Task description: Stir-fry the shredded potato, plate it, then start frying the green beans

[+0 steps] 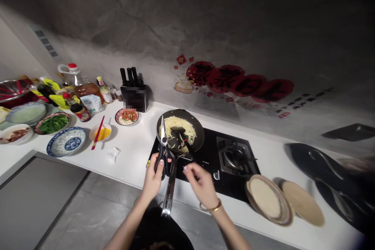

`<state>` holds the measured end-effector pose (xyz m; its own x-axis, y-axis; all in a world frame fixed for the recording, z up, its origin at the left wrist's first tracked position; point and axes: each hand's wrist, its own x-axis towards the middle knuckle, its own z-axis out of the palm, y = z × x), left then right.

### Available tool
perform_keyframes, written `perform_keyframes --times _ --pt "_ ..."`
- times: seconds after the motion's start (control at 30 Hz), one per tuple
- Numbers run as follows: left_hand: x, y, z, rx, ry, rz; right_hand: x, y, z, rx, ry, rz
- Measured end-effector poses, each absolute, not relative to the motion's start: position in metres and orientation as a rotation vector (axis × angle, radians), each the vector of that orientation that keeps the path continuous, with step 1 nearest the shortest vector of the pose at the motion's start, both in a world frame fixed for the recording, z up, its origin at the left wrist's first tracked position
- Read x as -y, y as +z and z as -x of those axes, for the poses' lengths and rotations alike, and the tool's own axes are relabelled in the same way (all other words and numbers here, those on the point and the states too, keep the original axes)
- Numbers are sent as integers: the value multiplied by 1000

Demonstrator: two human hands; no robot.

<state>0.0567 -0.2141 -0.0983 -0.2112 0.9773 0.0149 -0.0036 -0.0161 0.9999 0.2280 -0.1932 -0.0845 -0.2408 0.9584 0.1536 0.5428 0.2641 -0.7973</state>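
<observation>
Your left hand is closed round the loops of the scissors, thumb on the near side. The scissors stand forward of that hand, long axis running away from you toward the back edge of the worktop, tips leading. In this view the blades overlap the left part of the pan; whether they touch its rim cannot be told. They look together or nearly so.

Your right hand is half curled, fingers bent toward the thumb. No object shows in it; whether something small is pinched cannot be told. It is apart from the scissors, to their right; the left hand is the one on them. The pan handle passes between your two hands and reaches beyond the worktop's front edge.

The pan sits at the left end of the hob and contains pale shreds. A spatula lies in it, its handle slanting over the near rim toward your right hand. The knife block stands by the worktop's back edge, left of the pan.
</observation>
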Motion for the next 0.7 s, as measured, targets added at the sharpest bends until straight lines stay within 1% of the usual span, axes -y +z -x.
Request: perform_keyframes --times 0.07,0.2,0.33,0.43,0.57,0.7 --pt "213 -98 -68 -1400 1410 -1079 206 -85 -206 1795 1015 1261" --pt "216 -96 -84 -1440 1351 -1192 204 -98 -182 1652 1199 1182" --pt "218 -91 -80 -1389 1312 -1390 187 -100 -191 1589 1236 1129" --pt "206 -89 -63 -1393 1334 -1373 177 -89 -214 1574 1299 1176" --pt "167 -84 -31 -1432 1374 -1386 165 -75 -246 1636 1370 1242" --pt "122 -74 -2 -1456 1363 -1494 154 -72 -257 1804 1392 1233"
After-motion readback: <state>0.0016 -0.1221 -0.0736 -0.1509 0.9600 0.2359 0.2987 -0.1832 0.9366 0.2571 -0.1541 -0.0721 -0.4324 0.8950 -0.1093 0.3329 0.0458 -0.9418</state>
